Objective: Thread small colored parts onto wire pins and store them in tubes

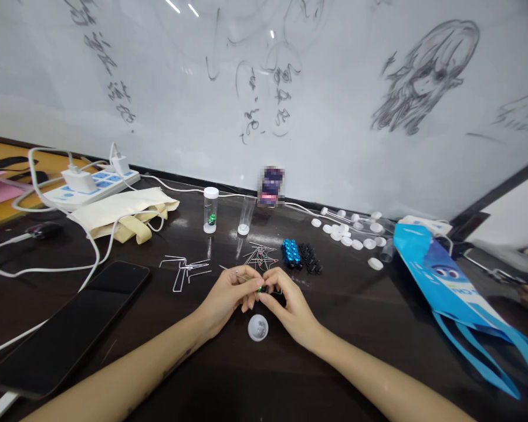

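My left hand [226, 296] and my right hand [295, 306] meet over the dark table, fingertips pinched round a small green-and-black piece [263, 289]. Fingers cover most of it, so its exact kind cannot be made out. A thin metal rod [226, 269] pokes out past the left fingers. Just below the hands stands a small clear cup [257, 327] with something small and grey inside. Beyond the fingertips lie a pile of thin metal pins [260, 255], blue metallic pieces [291, 253] in rows and similar black pieces [310, 258]. Bent metal wires [185, 268] lie left of the hands.
A capped clear tube [210, 211] holding green pieces and another tube [245, 217] stand behind. Many white caps [356, 244] lie at right, beside a blue bag [444, 281]. At left are a phone [74, 328], cables, a cream pouch [114, 211] and a power strip [101, 186].
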Available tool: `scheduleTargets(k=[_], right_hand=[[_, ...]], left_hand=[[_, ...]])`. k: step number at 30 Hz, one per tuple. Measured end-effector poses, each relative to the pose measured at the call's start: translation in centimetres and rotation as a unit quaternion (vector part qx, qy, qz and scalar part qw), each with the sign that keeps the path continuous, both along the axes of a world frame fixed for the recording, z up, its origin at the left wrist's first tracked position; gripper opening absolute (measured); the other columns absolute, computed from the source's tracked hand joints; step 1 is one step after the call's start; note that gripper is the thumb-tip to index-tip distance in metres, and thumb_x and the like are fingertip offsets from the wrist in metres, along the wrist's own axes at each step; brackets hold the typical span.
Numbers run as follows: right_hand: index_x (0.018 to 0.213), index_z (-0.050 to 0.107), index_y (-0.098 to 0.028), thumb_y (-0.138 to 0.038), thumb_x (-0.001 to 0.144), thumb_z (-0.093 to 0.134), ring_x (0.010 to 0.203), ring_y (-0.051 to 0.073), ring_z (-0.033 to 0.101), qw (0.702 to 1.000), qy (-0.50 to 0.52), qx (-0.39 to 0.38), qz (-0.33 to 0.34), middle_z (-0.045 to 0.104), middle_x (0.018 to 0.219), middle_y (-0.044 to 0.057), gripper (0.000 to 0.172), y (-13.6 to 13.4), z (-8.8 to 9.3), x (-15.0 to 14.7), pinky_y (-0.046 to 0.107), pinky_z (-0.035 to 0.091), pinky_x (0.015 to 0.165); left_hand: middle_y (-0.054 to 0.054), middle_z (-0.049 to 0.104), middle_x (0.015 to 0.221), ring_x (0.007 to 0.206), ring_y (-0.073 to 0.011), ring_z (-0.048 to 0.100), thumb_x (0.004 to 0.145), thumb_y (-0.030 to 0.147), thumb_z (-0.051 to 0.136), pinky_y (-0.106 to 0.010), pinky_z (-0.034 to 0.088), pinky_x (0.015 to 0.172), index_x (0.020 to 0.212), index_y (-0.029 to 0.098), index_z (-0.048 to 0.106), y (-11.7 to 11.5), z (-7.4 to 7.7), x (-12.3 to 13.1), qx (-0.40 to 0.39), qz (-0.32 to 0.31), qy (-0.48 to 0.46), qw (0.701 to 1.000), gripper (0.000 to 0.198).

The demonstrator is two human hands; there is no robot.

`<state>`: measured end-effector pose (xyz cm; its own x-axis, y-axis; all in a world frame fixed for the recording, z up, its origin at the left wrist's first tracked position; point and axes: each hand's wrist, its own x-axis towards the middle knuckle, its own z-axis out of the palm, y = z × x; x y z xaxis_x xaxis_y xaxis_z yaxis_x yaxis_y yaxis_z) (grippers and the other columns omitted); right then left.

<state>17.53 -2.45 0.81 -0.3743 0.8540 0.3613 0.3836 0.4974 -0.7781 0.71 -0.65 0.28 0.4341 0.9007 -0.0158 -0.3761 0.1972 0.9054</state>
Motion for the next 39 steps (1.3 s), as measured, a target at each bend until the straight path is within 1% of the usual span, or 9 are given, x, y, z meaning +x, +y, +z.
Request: scheduleTargets(k=[3, 8, 12, 14, 19, 23, 26, 33, 39], right_hand=[[0.092, 0.052, -0.022, -0.033, 0.092, 0.056, 0.08, 0.017, 0.05, 1.0, 0.011, 0.005, -0.006, 0.053, 0.09, 0.002, 0.012, -0.02, -0.13, -0.05, 0.03, 0.042, 0.073], [0.077, 0.051, -0.02, -0.032, 0.097, 0.048, 0.077, 0.017, 0.05, 1.0, -0.016, -0.006, 0.003, 0.051, 0.078, 0.001, 0.023, 0.12, -0.06, 0.09, 0.03, 0.04, 0.072], [0.088, 0.051, -0.021, -0.03, 0.093, 0.055, 0.08, 0.017, 0.05, 1.0, 0.012, 0.005, 0.0, 0.052, 0.089, 0.002, 0.011, 0.06, -0.07, 0.06, 0.029, 0.041, 0.074], [0.09, 0.051, -0.021, -0.03, 0.091, 0.058, 0.08, 0.017, 0.05, 1.0, 0.017, 0.003, -0.001, 0.052, 0.089, 0.002, 0.011, 0.08, -0.13, 0.08, 0.029, 0.041, 0.074], [0.079, 0.051, -0.02, -0.029, 0.096, 0.049, 0.078, 0.016, 0.049, 1.0, 0.001, -0.005, 0.009, 0.051, 0.081, 0.001, 0.019, 0.16, -0.17, 0.15, 0.028, 0.04, 0.073], [0.089, 0.052, -0.021, -0.026, 0.091, 0.059, 0.083, 0.016, 0.05, 0.999, 0.025, 0.021, -0.001, 0.053, 0.093, 0.002, 0.009, 0.01, -0.23, 0.08, 0.028, 0.04, 0.075], [0.088, 0.053, -0.021, -0.027, 0.091, 0.059, 0.082, 0.016, 0.05, 1.0, 0.022, 0.019, -0.003, 0.053, 0.09, 0.001, 0.009, 0.02, -0.25, 0.09, 0.027, 0.04, 0.074], [0.076, 0.052, -0.019, -0.033, 0.097, 0.047, 0.071, 0.015, 0.048, 0.998, -0.06, -0.004, -0.004, 0.05, 0.073, -0.001, 0.026, 0.11, 0.07, 0.18, 0.027, 0.036, 0.068], [0.069, 0.052, -0.018, -0.036, 0.102, 0.033, 0.073, 0.015, 0.05, 0.998, -0.062, 0.005, 0.015, 0.054, 0.071, -0.001, 0.042, 0.18, -0.07, 0.35, 0.029, 0.036, 0.075]], left_hand=[[0.005, 0.051, 0.043, 0.036, -0.0034, 0.039, 0.08, 0.031, 0.068, -0.014, 0.027, 0.037, 0.075, 0.014, 0.063, 0.02, -0.05, -0.01, 0.002, 0.001, 0.0, 1.0, 0.019], [0.003, 0.057, 0.052, 0.039, -0.0037, 0.043, 0.08, 0.03, 0.069, -0.013, 0.029, 0.037, 0.075, 0.014, 0.063, -0.01, -0.05, 0.03, -0.003, -0.006, -0.007, 1.0, 0.018], [0.005, 0.052, 0.044, 0.037, -0.003, 0.04, 0.081, 0.03, 0.068, -0.013, 0.028, 0.037, 0.075, 0.013, 0.063, 0.0, -0.05, 0.04, -0.001, -0.003, -0.004, 1.0, 0.019], [0.005, 0.052, 0.044, 0.036, -0.0028, 0.039, 0.081, 0.03, 0.068, -0.013, 0.028, 0.037, 0.074, 0.013, 0.063, -0.02, 0.02, 0.02, -0.003, -0.005, -0.007, 1.0, 0.019], [0.003, 0.058, 0.053, 0.04, -0.0037, 0.044, 0.079, 0.03, 0.069, -0.013, 0.028, 0.037, 0.074, 0.013, 0.062, -0.08, 0.19, -0.01, -0.013, -0.005, -0.009, 1.0, 0.019], [0.005, 0.052, 0.043, 0.036, -0.0031, 0.04, 0.08, 0.031, 0.069, -0.013, 0.026, 0.036, 0.075, 0.013, 0.063, -0.03, 0.08, 0.01, -0.012, -0.003, -0.006, 1.0, 0.019], [0.005, 0.053, 0.044, 0.037, -0.0031, 0.04, 0.08, 0.031, 0.069, -0.013, 0.026, 0.037, 0.075, 0.013, 0.062, -0.02, -0.03, 0.02, -0.017, -0.003, -0.008, 1.0, 0.019], [0.003, 0.057, 0.05, 0.038, -0.0033, 0.042, 0.079, 0.03, 0.069, -0.013, 0.028, 0.036, 0.074, 0.013, 0.062, -0.1, -0.09, 0.1, -0.009, -0.013, 0.003, 1.0, 0.019], [0.001, 0.061, 0.055, 0.039, -0.0039, 0.044, 0.079, 0.031, 0.07, -0.013, 0.028, 0.036, 0.077, 0.014, 0.062, -0.13, -0.03, 0.09, -0.012, -0.016, -0.008, 1.0, 0.019]])
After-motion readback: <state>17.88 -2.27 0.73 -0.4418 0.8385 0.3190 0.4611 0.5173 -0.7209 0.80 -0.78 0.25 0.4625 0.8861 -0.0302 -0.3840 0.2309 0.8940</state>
